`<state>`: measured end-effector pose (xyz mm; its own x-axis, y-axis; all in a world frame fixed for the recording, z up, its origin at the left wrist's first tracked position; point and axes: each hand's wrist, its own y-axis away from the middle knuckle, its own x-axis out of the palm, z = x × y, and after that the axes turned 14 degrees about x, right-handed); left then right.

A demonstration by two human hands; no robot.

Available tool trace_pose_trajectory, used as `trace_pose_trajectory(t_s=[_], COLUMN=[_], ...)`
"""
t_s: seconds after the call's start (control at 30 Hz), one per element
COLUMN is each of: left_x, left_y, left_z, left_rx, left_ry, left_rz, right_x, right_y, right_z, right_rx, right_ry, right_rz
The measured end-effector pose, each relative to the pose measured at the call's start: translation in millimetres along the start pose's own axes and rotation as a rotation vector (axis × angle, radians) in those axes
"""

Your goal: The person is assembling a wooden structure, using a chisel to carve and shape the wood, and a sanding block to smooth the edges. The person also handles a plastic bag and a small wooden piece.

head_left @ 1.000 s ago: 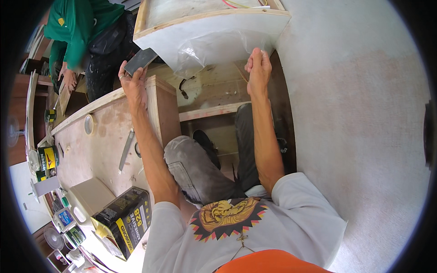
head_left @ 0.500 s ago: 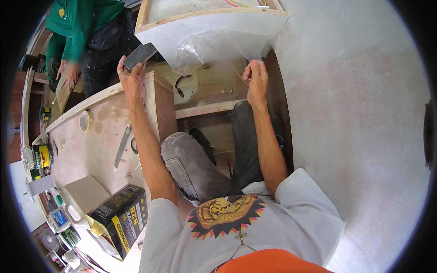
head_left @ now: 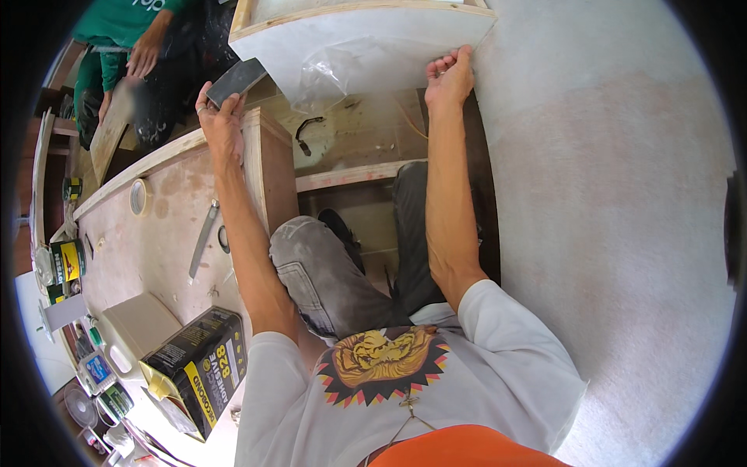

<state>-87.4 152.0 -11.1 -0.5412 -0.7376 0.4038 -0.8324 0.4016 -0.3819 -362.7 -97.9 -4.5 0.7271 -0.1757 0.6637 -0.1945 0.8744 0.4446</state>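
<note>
In my left hand point(head_left: 222, 128) is a dark grey, flat rectangular piece point(head_left: 238, 79), gripped between thumb and fingers above the corner of the wooden bench. My right hand point(head_left: 451, 82) is raised against the right end of a curved white panel point(head_left: 405, 58). Its fingers are curled, and whatever they pinch is too small to make out. Clear plastic film point(head_left: 325, 75) hangs across the face of this panel, left of that hand.
On the bench at left lie a tape roll point(head_left: 140, 198), a utility knife point(head_left: 204, 241) and a black-and-yellow adhesive can point(head_left: 198, 370). A beige jug point(head_left: 140, 323) stands beside it. A pale wall panel point(head_left: 607, 194) fills the right. A co-worker in a green shirt point(head_left: 105, 31) is at upper left.
My right hand has risen and moved right, up to the end of the white panel. My left hand has shifted slightly up and left with the grey piece. The co-worker's hands have moved.
</note>
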Motion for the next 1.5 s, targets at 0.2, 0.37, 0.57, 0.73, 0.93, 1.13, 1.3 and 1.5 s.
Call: trace_pose_trajectory(t_s=[0.2, 0.37, 0.57, 0.73, 0.93, 1.13, 1.3, 1.5], left_x=[-1, -2, 3, 0, 0, 1, -2, -2], left_y=[0, -1, 2, -2, -1, -2, -2, -1], left_z=[4, 5, 0, 2, 2, 4, 5, 3], left_rx=[-0.018, -0.023, 0.006, 0.024, 0.008, 0.011, 0.004, 0.013], left_ry=[-0.002, 0.024, -0.013, 0.002, 0.01, 0.015, 0.031, 0.018], left_rz=[-0.011, -0.001, 0.006, 0.019, 0.003, 0.027, 0.015, 0.005], right_x=[-35, -46, -49, -57, -76, -100, -73, -51], right_y=[-13, -4, 11, 16, 14, -2, -12, 1], right_z=[-17, -25, -33, -50, -53, -37, -34, -34], right_rx=[-0.054, 0.033, -0.014, -0.266, -0.134, -0.09, -0.146, -0.076], right_ry=[0.11, 0.008, -0.056, 0.179, 0.216, 0.134, 0.031, -0.058], right_rz=[0.014, 0.057, 0.174, 0.068, 0.124, 0.049, 0.08, 0.122])
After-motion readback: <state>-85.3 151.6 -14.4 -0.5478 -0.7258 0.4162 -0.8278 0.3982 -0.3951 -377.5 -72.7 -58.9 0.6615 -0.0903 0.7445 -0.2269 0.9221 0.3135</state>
